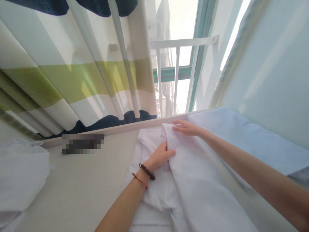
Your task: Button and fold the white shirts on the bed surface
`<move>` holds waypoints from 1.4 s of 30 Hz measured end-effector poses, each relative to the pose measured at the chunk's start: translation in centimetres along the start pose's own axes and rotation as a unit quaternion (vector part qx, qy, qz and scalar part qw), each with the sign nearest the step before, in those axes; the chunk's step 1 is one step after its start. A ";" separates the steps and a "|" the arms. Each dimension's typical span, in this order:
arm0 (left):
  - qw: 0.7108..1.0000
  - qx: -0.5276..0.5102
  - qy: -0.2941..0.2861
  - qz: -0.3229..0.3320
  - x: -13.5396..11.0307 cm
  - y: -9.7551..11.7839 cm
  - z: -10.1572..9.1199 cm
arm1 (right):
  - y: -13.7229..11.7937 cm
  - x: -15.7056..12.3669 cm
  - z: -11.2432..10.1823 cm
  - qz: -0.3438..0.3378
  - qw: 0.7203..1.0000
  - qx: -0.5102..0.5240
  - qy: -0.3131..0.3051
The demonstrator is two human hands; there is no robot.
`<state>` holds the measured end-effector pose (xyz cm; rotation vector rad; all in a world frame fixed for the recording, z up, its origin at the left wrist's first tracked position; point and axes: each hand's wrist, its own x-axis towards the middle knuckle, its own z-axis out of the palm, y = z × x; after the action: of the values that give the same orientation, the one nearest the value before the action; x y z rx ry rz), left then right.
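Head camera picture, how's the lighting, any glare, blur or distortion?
In the head view the window is blown out white, backlighting the striped curtain; the head view's wide lens slants the railing and wall; a pixelated block sits below the curtain; left hand, right hand and white cloth look sharp, softly lit.

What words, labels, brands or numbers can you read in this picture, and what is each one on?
No text can be read anywhere.
Dark thing below the curtain: blurred out, so nothing on it is legible.
Curtain: stripes only, no lettering.
Cloth, gripped by the left hand and lying under the flat right hand: plain white, with no label or print showing.
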<state>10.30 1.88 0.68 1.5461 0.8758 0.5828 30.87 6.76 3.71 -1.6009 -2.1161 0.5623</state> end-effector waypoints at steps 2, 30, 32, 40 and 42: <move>1.000 -0.020 0.012 -0.019 -0.2 0.5 0.0 | -0.2 1.0 -0.5 -0.014 0.999 0.015 -0.024; 0.951 -0.260 0.059 -0.159 -12.0 1.2 0.0 | -4.4 3.5 0.9 0.008 0.996 0.083 -0.033; 0.945 -0.271 0.074 -0.168 -12.1 0.6 -0.6 | -3.2 2.9 2.5 0.019 0.996 0.078 -0.037; 0.944 -0.319 0.031 -0.072 -14.9 6.8 -2.9 | -6.5 3.8 -2.6 -0.004 0.985 0.171 -0.023; 0.948 -0.307 0.068 -0.055 -15.0 7.3 -5.0 | -8.5 5.6 -2.8 -0.035 0.984 0.173 -0.013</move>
<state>-0.94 -7.18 10.38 0.8952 0.7784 0.7978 24.35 10.18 11.24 -1.3261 -1.9545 0.8765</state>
